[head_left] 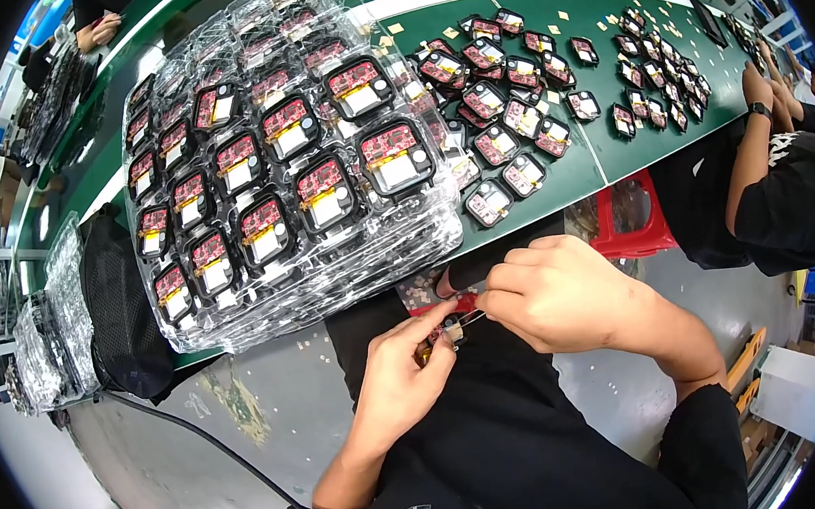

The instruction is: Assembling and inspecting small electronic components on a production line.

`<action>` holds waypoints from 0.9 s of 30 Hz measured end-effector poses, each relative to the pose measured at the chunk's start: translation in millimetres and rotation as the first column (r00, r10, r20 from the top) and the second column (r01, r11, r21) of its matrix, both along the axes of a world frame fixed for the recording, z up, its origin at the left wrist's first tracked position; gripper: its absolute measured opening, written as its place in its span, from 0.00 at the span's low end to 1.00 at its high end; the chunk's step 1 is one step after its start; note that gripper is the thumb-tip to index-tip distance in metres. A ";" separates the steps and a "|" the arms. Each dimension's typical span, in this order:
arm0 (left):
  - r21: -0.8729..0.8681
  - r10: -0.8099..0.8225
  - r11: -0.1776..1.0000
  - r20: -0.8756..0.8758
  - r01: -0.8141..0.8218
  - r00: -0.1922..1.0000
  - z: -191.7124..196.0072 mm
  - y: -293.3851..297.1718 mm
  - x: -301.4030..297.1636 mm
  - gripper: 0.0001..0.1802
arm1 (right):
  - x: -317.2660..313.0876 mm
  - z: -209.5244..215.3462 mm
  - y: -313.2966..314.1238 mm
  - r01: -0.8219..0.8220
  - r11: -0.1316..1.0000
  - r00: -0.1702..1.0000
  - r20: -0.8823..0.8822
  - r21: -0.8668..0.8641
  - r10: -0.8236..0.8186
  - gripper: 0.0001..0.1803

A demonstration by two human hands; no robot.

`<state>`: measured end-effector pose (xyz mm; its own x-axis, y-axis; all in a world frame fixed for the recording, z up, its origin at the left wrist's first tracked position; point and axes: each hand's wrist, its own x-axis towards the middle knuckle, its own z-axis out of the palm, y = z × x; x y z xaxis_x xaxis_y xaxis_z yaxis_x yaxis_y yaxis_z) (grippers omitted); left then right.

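Observation:
My left hand is closed around a small black-framed electronic module, held over my lap below the table edge. Most of the module is covered by my fingers; a light patch and a yellowish bit show. My right hand pinches a thin metal tool, seemingly tweezers, whose tips reach the module. Just ahead, stacked clear plastic trays carry rows of similar modules, each with a red circuit board and a white block in a black frame.
Loose modules lie heaped on the green table right of the trays, with another group farther right. Small pale scraps dot the tabletop. A red stool and a co-worker are at right. A black cable crosses at lower left.

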<state>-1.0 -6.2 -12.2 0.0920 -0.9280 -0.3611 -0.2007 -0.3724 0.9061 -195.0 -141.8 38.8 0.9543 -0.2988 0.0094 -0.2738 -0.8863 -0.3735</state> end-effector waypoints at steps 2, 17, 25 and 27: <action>-0.031 -0.042 0.999 0.045 0.043 0.998 3.0 -0.8 -0.3 0.21 | 3.0 3.6 2.2 -0.009 0.999 1.000 0.002 -0.048 0.009 0.05; -0.039 0.005 0.999 -0.027 -0.006 1.000 -1.3 0.8 2.4 0.20 | -4.9 -9.0 -15.1 -0.014 0.980 0.998 0.068 0.197 0.001 0.05; -0.094 -0.012 0.995 0.046 0.016 0.999 -0.1 -0.8 -1.2 0.21 | 4.7 0.7 9.8 -0.043 0.988 0.999 -0.011 -0.146 0.042 0.07; -0.102 -0.017 0.994 0.072 0.024 0.997 2.7 -1.0 -1.8 0.22 | 8.7 7.8 15.8 -0.069 0.973 0.995 -0.091 -0.218 0.050 0.05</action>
<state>-2.8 -7.2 -9.5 0.0949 -0.9619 -0.2565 -0.2727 -0.2729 0.9226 -186.4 -126.0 46.6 0.9704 -0.2412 -0.0121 -0.2404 -0.9598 -0.1447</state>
